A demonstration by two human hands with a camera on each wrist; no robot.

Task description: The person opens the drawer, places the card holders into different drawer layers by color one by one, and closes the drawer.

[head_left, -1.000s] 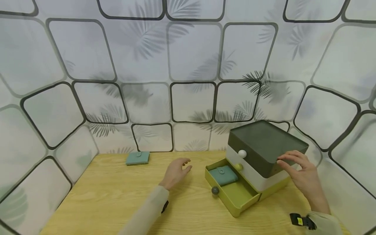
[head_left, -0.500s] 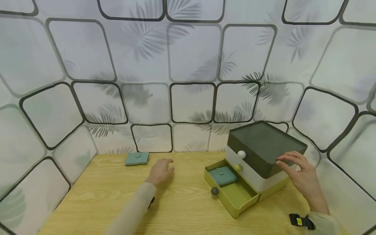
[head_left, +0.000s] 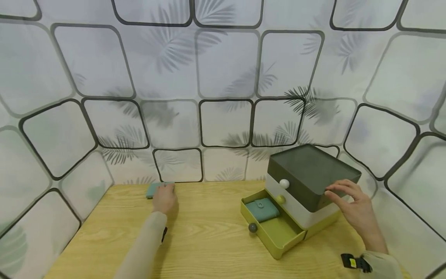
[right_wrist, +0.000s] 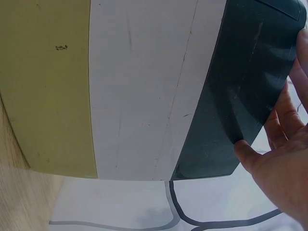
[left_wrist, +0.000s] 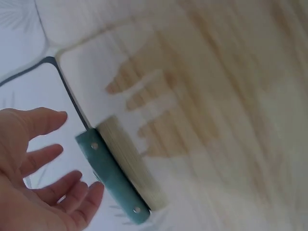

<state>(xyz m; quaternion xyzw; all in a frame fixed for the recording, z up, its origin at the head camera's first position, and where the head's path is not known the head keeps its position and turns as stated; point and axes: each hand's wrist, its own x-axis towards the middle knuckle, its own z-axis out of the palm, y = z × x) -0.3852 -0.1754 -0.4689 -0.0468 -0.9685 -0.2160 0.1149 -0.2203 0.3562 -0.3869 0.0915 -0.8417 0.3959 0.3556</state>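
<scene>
A teal snap wallet [head_left: 151, 190] lies at the table's far left, partly covered by my left hand [head_left: 165, 198]. In the left wrist view, the fingers are spread and loosely bent beside the wallet [left_wrist: 115, 175], apparently without gripping it. My right hand [head_left: 353, 209] holds the top edge of a three-tier drawer box [head_left: 313, 170]. In the right wrist view, the thumb [right_wrist: 248, 153] is against the dark tier's side, and the other fingers reach over the edge. The bottom olive drawer [head_left: 285, 232] is pulled out, with a second teal wallet [head_left: 262, 209] inside.
The wooden table [head_left: 209, 240] ends at a patterned curtain wall [head_left: 226, 124] at the back and sides. Round knobs stick out at the front of the box, including a white knob [head_left: 284, 183] and a dark knob [head_left: 252, 228] on the open drawer.
My left hand has moved left across the table, from near the middle to the wallet at the far left. My right hand has stayed on the box, and the drawer remains pulled out.
</scene>
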